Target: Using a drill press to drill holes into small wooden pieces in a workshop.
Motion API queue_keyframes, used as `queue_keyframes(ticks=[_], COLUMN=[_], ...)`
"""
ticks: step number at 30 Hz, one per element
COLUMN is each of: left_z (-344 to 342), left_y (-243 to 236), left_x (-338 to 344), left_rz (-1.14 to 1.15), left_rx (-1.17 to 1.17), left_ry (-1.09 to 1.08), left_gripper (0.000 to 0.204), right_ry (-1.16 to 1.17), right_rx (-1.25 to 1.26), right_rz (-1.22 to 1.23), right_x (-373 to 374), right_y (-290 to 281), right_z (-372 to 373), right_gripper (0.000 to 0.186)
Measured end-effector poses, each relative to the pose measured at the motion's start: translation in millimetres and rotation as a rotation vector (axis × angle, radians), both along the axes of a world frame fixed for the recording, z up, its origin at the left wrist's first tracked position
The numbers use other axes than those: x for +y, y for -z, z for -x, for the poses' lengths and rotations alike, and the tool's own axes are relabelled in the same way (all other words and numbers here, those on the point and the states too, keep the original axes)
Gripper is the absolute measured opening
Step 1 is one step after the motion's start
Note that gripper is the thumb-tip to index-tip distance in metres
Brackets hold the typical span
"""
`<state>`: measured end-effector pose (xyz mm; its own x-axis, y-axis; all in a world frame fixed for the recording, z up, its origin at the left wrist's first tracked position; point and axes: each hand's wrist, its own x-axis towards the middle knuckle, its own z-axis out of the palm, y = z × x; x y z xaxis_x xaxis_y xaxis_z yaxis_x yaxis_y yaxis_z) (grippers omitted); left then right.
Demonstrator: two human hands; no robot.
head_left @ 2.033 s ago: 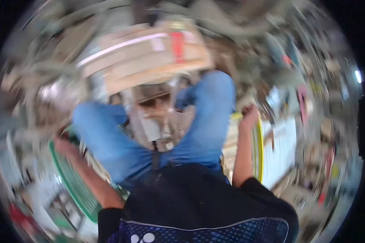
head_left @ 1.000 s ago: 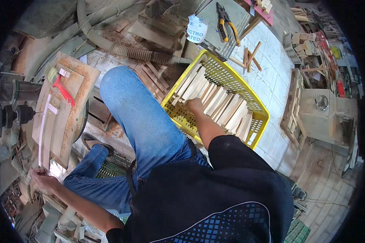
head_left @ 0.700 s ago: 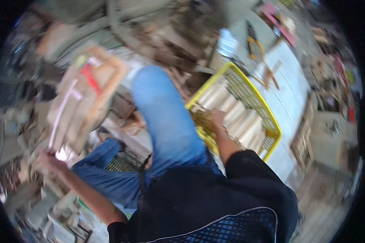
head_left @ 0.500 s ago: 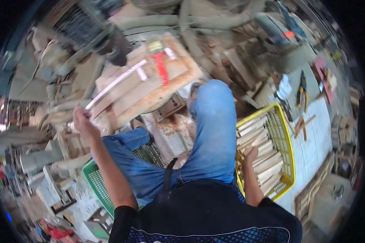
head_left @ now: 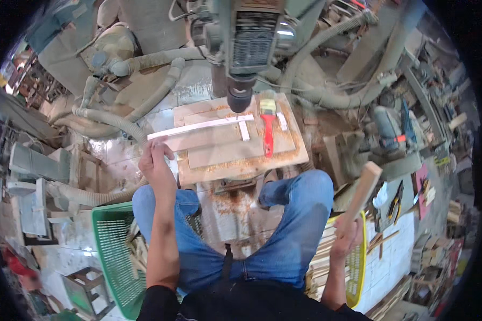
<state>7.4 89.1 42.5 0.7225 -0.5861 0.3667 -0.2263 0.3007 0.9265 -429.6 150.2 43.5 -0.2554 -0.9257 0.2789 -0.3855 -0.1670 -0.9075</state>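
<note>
My right hand (head_left: pixel 347 235) is closed around the lower end of a wooden stick (head_left: pixel 361 195), raised and tilted above the yellow basket (head_left: pixel 358 267). My left hand (head_left: pixel 158 160), its fingers loosely bent and slightly apart, is at the left end of a long white strip (head_left: pixel 201 127); I see nothing held in it, and whether it touches the strip is unclear. That strip lies across a wooden board (head_left: pixel 235 167) under the chuck of a drill press (head_left: pixel 240 96). A short white block (head_left: pixel 243 130) and a red-handled paintbrush (head_left: pixel 268 131) lie there too.
Several wooden sticks fill the yellow basket at my right. A green basket (head_left: pixel 110 257) with some wood pieces stands at my left. Sawdust lies along the board's edges. Thick hoses (head_left: pixel 160 101) run behind it. Pliers (head_left: pixel 396 202) lie at the far right.
My right hand has risen from the yellow basket with a wooden stick in it. The view has turned, bringing the drill press to the middle; my left hand stays by the strip's end.
</note>
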Motion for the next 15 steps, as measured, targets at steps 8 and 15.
queue_keyframes(ticks=[8,15], left_z=[41,12], left_y=[9,-27], left_x=[19,25], left_rz=[0.285,0.078], left_rx=[0.057,0.369], left_ry=[0.167,0.192], left_gripper=[0.046,0.061], right_ry=[-0.974,-1.304], right_rx=[0.018,0.092], right_rz=[-0.106,-0.247], right_x=[-81,-104], right_y=[-27,-13], right_z=[-206,-281], right_gripper=[0.026,0.044])
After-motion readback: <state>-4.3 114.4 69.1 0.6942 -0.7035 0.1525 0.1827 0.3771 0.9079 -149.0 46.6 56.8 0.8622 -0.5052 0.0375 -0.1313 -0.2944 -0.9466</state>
